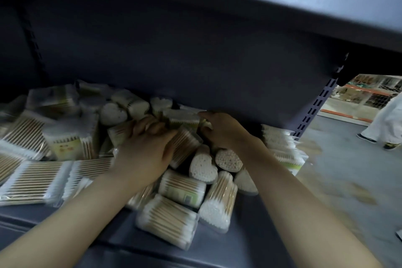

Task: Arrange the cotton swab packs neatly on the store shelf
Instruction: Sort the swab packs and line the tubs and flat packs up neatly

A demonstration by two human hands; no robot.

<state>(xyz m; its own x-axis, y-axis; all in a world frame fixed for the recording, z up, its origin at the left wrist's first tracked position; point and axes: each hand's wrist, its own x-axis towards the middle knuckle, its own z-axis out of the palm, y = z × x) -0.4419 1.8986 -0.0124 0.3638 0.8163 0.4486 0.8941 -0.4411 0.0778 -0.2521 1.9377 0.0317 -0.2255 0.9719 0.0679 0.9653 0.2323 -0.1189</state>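
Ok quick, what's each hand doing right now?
Left hand: gripping a cotton swab pack in the pile.
Right hand: fingers curled round another pack.

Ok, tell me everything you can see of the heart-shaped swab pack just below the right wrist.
The heart-shaped pack is a clear-wrapped bundle of cotton swabs seen end-on, its white tips forming a heart face. It lies in the jumbled pile on the shelf, tilted toward the camera, beside a rounder pack and above a long pack lying with its tips toward the camera. Neither hand touches it.
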